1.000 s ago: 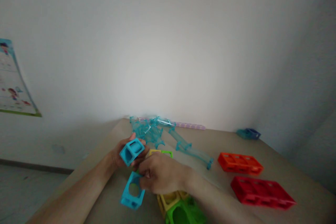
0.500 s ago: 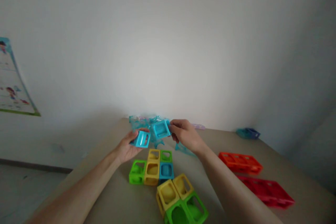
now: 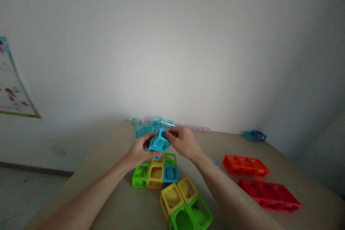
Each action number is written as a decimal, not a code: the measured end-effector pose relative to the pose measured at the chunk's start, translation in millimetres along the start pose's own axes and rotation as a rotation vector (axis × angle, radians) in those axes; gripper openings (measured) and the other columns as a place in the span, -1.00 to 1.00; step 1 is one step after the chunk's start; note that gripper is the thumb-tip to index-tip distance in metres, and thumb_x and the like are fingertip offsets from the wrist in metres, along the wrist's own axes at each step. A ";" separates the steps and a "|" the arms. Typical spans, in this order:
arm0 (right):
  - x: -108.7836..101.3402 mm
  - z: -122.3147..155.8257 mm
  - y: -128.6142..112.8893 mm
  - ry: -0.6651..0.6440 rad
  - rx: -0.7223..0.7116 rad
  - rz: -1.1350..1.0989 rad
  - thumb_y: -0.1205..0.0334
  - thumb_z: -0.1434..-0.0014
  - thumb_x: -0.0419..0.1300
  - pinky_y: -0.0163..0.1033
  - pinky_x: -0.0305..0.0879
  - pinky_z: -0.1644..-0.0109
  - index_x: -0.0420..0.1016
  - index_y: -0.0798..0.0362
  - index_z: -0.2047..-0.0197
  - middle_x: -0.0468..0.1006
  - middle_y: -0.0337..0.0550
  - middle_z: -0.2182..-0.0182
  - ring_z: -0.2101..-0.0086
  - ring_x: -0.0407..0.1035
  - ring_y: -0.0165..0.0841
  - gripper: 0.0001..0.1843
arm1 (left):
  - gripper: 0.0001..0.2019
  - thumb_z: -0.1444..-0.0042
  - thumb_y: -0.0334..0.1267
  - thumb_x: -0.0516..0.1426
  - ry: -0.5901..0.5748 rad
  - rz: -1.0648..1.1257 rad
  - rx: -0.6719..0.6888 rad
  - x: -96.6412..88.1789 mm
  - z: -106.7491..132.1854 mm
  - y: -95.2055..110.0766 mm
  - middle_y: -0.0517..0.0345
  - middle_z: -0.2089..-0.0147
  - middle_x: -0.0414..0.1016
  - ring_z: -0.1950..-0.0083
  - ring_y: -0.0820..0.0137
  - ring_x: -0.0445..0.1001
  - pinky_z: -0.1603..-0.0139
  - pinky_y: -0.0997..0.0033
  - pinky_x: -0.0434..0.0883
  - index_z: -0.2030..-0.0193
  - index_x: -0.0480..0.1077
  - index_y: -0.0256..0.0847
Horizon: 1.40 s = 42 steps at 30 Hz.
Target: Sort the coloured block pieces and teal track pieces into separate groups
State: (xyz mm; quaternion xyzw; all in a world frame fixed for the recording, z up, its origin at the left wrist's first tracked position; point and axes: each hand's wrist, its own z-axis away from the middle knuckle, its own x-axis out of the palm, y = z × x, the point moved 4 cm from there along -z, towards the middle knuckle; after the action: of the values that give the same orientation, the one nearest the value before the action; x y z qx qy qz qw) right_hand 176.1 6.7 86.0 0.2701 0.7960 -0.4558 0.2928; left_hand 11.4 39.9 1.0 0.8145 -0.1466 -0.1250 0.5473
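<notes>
My left hand (image 3: 138,152) is closed round a light blue hollow cube block, partly hidden by the fingers. A second light blue cube block (image 3: 162,141) is pinched by my right hand (image 3: 185,142), tilted against the first one. The two blocks meet between my hands, above the table. Just below them lies a joined group of yellow (image 3: 155,173), green (image 3: 141,176) and blue (image 3: 170,174) cube blocks. Closer to me sits a second group, with yellow blocks (image 3: 172,197) on its far side and green blocks (image 3: 201,212) nearer.
On the table's right lie an orange row of blocks (image 3: 245,166) and a red row (image 3: 270,194). Crumpled teal plastic packaging (image 3: 145,126) and a pale purple strip (image 3: 198,128) lie along the wall. A dark blue block (image 3: 259,136) stands at the far right corner.
My hands have come together, and the two light blue blocks, held apart before, now touch. The right-hand block has turned and lowered slightly. The block groups on the table stay put.
</notes>
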 end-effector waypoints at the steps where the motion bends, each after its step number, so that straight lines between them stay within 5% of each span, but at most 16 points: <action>1: 1.2 0.9 -0.3 0.003 0.009 0.003 0.15 -0.15 0.04 -0.38 -0.04 0.48 0.46 0.14 0.50 0.30 -0.31 0.61 0.53 0.17 -0.49 -0.68 | -0.33 0.28 -0.33 0.40 -0.009 -0.004 0.003 0.6 0.2 -0.9 0.04 0.09 0.52 0.11 0.22 0.47 0.10 0.31 0.40 -0.07 0.38 -0.22; 8: 5.1 2.4 -1.5 0.068 0.054 0.052 0.04 -0.22 0.02 -0.37 -0.07 0.49 0.45 0.15 0.54 0.27 -0.31 0.64 0.55 0.18 -0.49 -0.56 | -0.51 0.19 -0.18 0.37 0.002 0.007 0.001 2.1 1.8 -1.2 0.10 0.25 0.52 0.26 0.29 0.46 0.26 0.38 0.42 0.08 0.43 -0.26; 12: -5.2 0.7 -2.2 -0.009 0.060 0.076 -0.05 -0.34 -0.22 -0.35 0.01 0.47 0.49 0.16 0.44 0.41 -0.20 0.60 0.55 0.26 -0.45 -0.37 | -0.62 0.03 -0.12 0.28 0.027 0.017 -0.003 1.6 1.9 1.7 0.10 0.26 0.52 0.29 0.34 0.46 0.31 0.43 0.42 0.09 0.43 -0.25; 15: -18.7 5.5 2.2 -0.196 0.047 0.237 -0.02 -0.29 -0.09 -0.34 0.05 0.47 0.54 0.15 0.42 0.49 -0.13 0.57 0.56 0.30 -0.43 -0.47 | -0.66 -0.01 -0.08 0.25 0.048 0.032 0.012 -0.8 2.0 4.0 0.14 0.33 0.49 0.37 0.41 0.42 0.38 0.49 0.39 0.15 0.42 -0.26; 18: -24.3 21.0 9.3 -0.526 0.022 0.460 -0.14 0.03 0.24 -0.32 0.04 0.53 0.50 0.11 0.60 0.46 -0.14 0.65 0.62 0.29 -0.40 -0.55 | -0.63 0.00 0.03 0.22 -0.057 0.085 0.019 3.3 4.8 6.3 0.13 0.41 0.45 0.45 0.43 0.37 0.45 0.50 0.35 0.24 0.40 -0.27; 22: -12.8 48.7 13.4 -0.916 0.176 0.530 -0.20 0.39 0.40 -0.35 0.08 0.63 0.33 0.06 0.77 0.32 -0.27 0.80 0.75 0.23 -0.42 -0.48 | -0.57 0.02 0.07 0.21 -0.290 0.111 -0.042 17.5 13.0 7.6 0.12 0.40 0.42 0.43 0.41 0.36 0.43 0.48 0.34 0.20 0.39 -0.27; 25: 3.7 60.6 6.7 -1.009 0.271 0.505 -0.18 0.36 0.41 -0.35 0.17 0.62 0.24 0.05 0.83 0.29 -0.30 0.86 0.78 0.24 -0.43 -0.44 | -0.59 0.00 0.02 0.22 -0.338 0.081 -0.080 23.3 16.3 8.0 0.14 0.38 0.40 0.39 0.41 0.35 0.41 0.50 0.32 0.15 0.39 -0.26; 30: 19.4 68.5 -9.7 -1.006 0.279 0.493 -0.20 0.13 0.30 -0.35 0.22 0.58 0.38 0.09 0.77 0.39 -0.20 0.81 0.73 0.32 -0.40 -0.46 | -0.60 -0.01 0.05 0.20 -0.305 0.074 -0.069 24.6 14.5 10.9 0.16 0.37 0.39 0.37 0.40 0.34 0.40 0.51 0.31 0.18 0.39 -0.25; 35: 18.5 67.8 -35.2 -0.653 0.037 0.495 -0.09 0.18 0.39 -0.33 0.24 0.51 0.62 0.07 0.31 0.63 -0.02 0.42 0.43 0.52 -0.19 -0.56 | -0.60 -0.04 0.04 0.18 -0.287 0.065 -0.067 22.1 13.6 8.9 0.17 0.36 0.38 0.38 0.42 0.31 0.42 0.52 0.30 0.14 0.39 -0.24; 42: 29.5 72.3 -48.0 -0.499 0.210 0.378 0.00 0.17 0.43 -0.26 0.36 0.41 0.59 0.05 0.23 0.64 0.00 0.35 0.35 0.54 -0.13 -0.56 | -0.65 -0.05 0.01 0.17 -0.256 0.000 -0.036 18.0 12.9 8.4 0.17 0.37 0.40 0.36 0.40 0.32 0.38 0.50 0.31 0.20 0.40 -0.25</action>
State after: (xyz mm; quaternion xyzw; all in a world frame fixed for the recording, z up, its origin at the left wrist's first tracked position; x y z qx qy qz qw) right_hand 138.4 -73.4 62.4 0.3219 0.5839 -0.5252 0.5288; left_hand 22.5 19.1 3.3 0.7819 -0.2132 -0.2305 0.5385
